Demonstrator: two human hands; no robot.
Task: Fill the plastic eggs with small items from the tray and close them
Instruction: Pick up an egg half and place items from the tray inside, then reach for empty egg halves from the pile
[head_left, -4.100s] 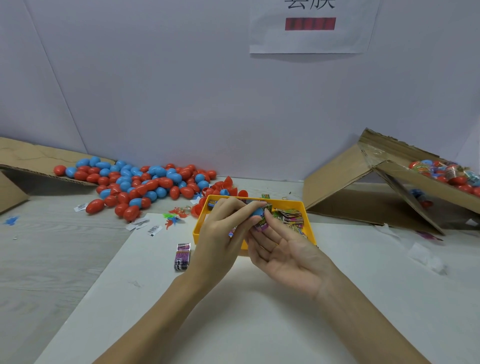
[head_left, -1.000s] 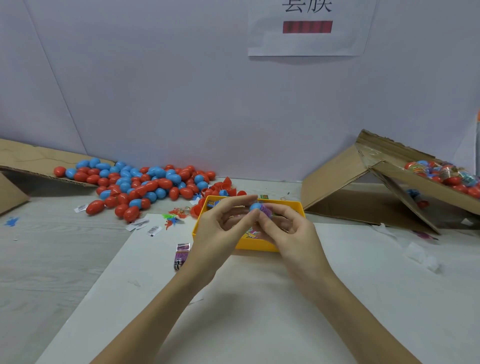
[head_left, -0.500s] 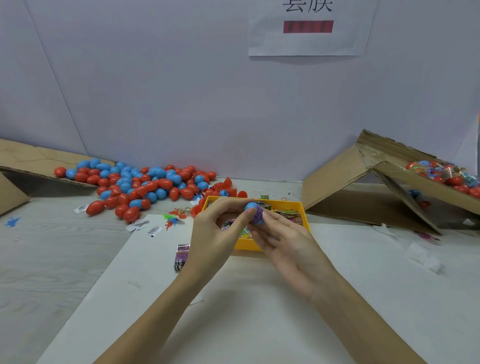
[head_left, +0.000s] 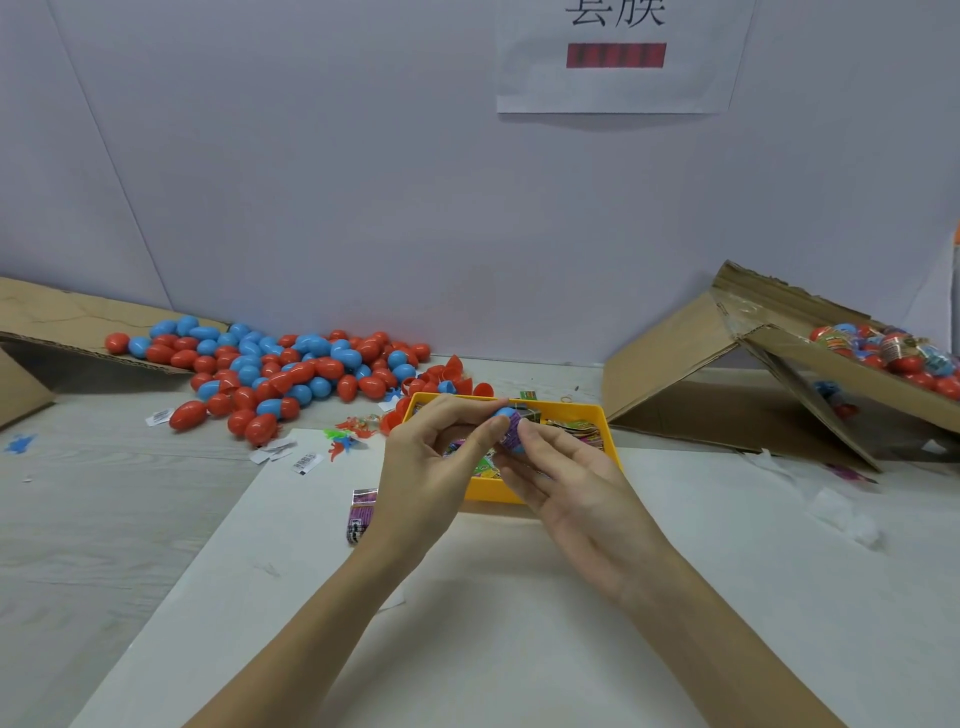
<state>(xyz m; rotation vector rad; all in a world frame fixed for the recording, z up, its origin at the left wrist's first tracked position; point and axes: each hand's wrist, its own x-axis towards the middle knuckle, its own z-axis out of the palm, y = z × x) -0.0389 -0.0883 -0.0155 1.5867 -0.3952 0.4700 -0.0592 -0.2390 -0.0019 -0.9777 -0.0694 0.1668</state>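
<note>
At the far left, a heap of red and blue plastic eggs (head_left: 291, 374) spills off a cardboard flap onto the table. Nearer the middle, the left hand (head_left: 426, 473) pinches a blue egg (head_left: 506, 428) with a purple wrapper tucked in it, held just above the yellow tray (head_left: 605, 415) of small packets. The right hand (head_left: 582, 493) grips the same egg from the other side. Far right, a tilted cardboard box (head_left: 779, 353) holds filled eggs.

One yellow tray (head_left: 609, 427), two hands, two cardboard boxes.
</note>
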